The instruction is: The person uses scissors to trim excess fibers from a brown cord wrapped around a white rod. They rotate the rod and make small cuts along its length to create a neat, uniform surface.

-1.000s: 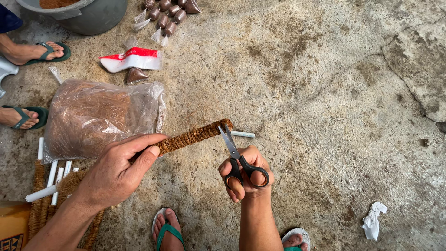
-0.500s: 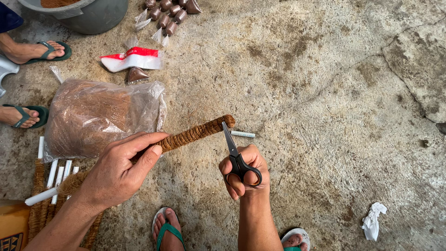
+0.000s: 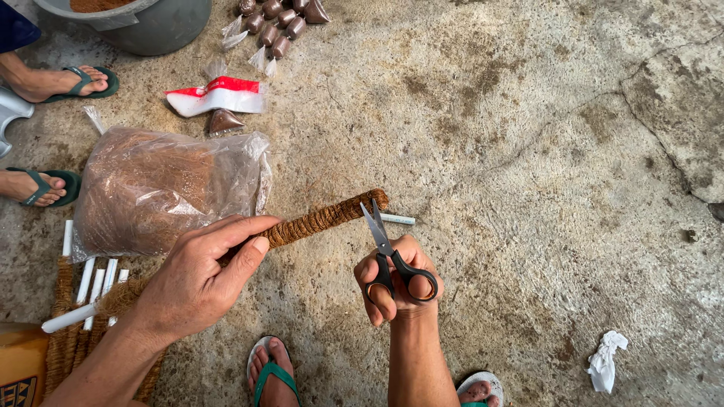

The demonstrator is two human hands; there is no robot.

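Coir-wrapped stick [image 3: 320,220] slants above the concrete floor [image 3: 528,151], its near end clamped in my left hand [image 3: 197,280] beside the clear bag of brown fibre [image 3: 162,192]. My right hand [image 3: 396,280] is closed through the handles of the black scissors [image 3: 388,252], blades slightly parted just below the stick's tip.

Cracked concrete floor [image 3: 528,151] w/ fibre bag [image 3: 162,192], white sticks [image 3: 94,283], crumpled tissue [image 3: 605,362], grey basin [image 3: 147,26].

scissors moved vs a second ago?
Yes. The scissors in the right hand shifted slightly right, their blades opening away from the wrapped stick's tip, judged against the white stick on the floor.
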